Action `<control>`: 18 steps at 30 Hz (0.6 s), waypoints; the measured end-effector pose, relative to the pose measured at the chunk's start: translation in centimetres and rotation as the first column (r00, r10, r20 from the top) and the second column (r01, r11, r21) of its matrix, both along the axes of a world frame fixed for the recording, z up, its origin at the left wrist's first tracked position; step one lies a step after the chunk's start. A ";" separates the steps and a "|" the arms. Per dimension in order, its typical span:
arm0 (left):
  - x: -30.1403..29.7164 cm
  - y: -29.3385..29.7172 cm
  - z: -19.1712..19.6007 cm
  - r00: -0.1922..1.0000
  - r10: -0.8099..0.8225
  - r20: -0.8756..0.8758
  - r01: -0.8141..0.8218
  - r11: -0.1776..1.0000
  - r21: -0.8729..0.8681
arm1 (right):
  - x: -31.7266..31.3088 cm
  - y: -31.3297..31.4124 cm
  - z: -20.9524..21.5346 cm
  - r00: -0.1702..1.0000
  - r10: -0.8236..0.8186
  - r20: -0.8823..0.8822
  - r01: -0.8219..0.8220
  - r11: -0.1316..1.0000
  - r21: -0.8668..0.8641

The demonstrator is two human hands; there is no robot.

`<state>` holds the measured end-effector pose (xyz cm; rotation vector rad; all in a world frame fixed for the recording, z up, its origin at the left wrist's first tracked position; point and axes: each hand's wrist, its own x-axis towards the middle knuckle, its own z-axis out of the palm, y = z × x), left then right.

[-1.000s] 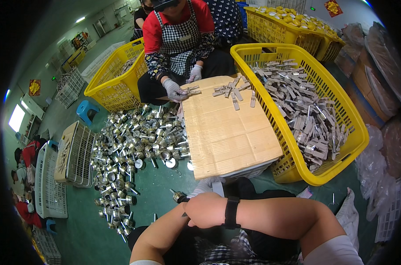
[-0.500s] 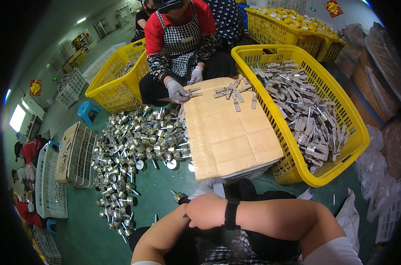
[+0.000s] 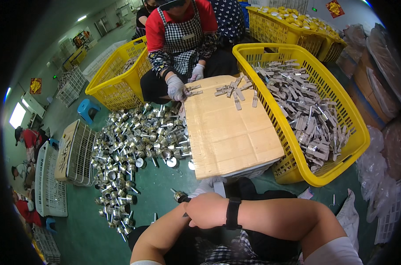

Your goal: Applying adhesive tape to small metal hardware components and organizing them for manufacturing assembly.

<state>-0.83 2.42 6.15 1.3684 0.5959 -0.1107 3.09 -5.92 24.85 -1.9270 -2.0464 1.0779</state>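
My right hand [image 3: 206,209], bare with a black watch at the wrist, is closed across my left wrist. Whatever its fingers grip is hidden. White glove fabric [image 3: 202,189] shows just beyond it, apparently on my left hand, whose fingers I cannot make out. Beside the glove is a small brassy metal part [image 3: 179,196] with a stem; whether it is held or lying on the floor is unclear. Just ahead is a cardboard-topped surface [image 3: 236,137]. Several flat grey clip-like pieces [image 3: 234,90] rest at its far end.
A pile of metal cup-shaped parts with stems [image 3: 143,137] covers the floor to the left. At right stands a yellow basket [image 3: 317,180] of grey pieces. Opposite, a gloved co-worker [image 3: 183,39] sits by another yellow basket [image 3: 116,90]. A blue stool [image 3: 88,109] is farther left.
My hands stay nearly in place. The co-worker's gloved hand at the cardboard's left edge has shifted slightly up. People at the far left have moved a little.
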 end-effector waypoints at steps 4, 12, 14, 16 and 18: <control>0.2 0.0 1.1 0.999 0.009 -0.035 -0.011 0.998 -0.057 | 0.0 0.0 0.2 1.000 0.016 0.006 -0.016 1.000 0.010; 0.6 -0.3 3.6 0.995 0.023 -0.093 -0.036 0.990 -0.136 | 0.1 -0.1 0.1 1.000 0.013 0.001 -0.013 0.999 0.031; 0.5 -0.2 3.4 0.995 0.035 -0.098 -0.047 0.991 -0.126 | 0.0 -0.1 0.1 1.000 0.012 0.005 -0.012 0.999 0.031; 0.8 0.0 2.4 0.983 0.122 -0.140 -0.156 0.952 -0.263 | -0.1 0.0 -0.1 1.000 0.011 0.005 -0.011 1.000 0.029; 0.6 -0.1 2.5 0.987 0.108 -0.117 -0.133 0.964 -0.232 | 0.0 -0.1 -0.1 1.000 0.009 0.010 -0.009 0.999 0.032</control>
